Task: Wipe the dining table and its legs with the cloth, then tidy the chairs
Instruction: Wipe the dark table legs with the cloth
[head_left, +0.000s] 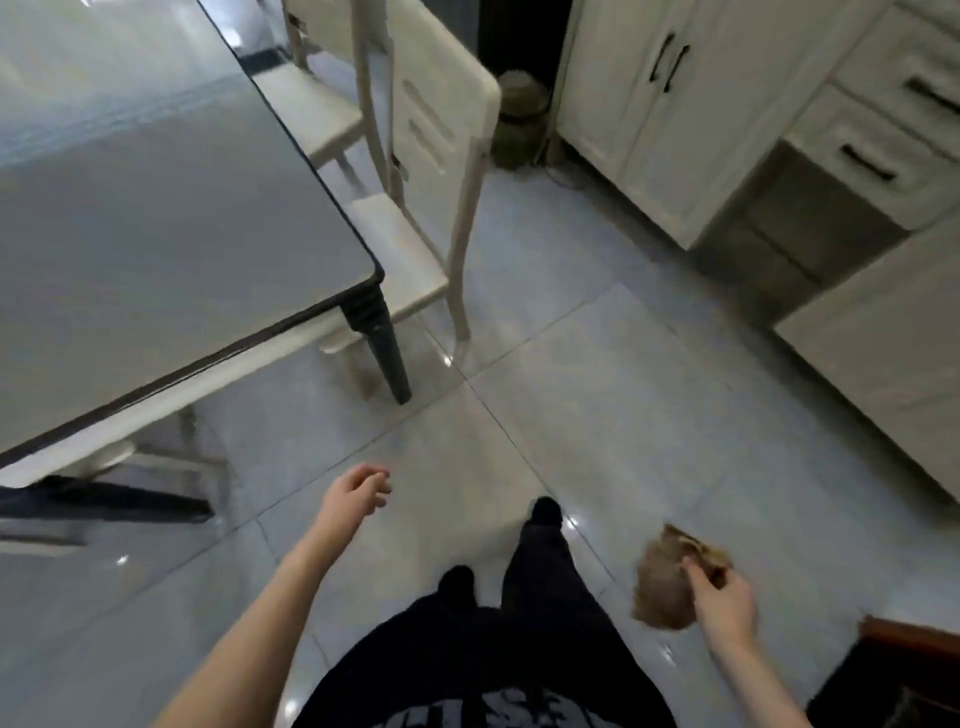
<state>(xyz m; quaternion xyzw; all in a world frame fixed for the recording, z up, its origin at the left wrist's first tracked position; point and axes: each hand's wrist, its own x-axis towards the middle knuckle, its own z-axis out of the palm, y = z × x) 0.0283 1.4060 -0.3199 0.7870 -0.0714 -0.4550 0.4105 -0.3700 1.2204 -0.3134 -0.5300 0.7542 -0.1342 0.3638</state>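
Observation:
The dining table (156, 223) has a glossy grey top with a dark rim and fills the upper left. Its dark corner leg (382, 348) stands on the tiled floor. A cream chair (441, 135) is tucked at the table's right side, with a second cream chair (311, 104) behind it. My right hand (722, 603) grips a crumpled brown cloth (667, 582) low at the right, well away from the table. My left hand (356, 493) hangs over the floor below the table corner, fingers loosely curled and holding nothing.
Cream cabinets with dark handles (727, 104) line the right side. A round bin-like container (519, 119) stands on the floor by the cabinet. A dark wooden edge (909, 670) sits at the bottom right. My dark-trousered legs (535, 571) stand on the floor tiles.

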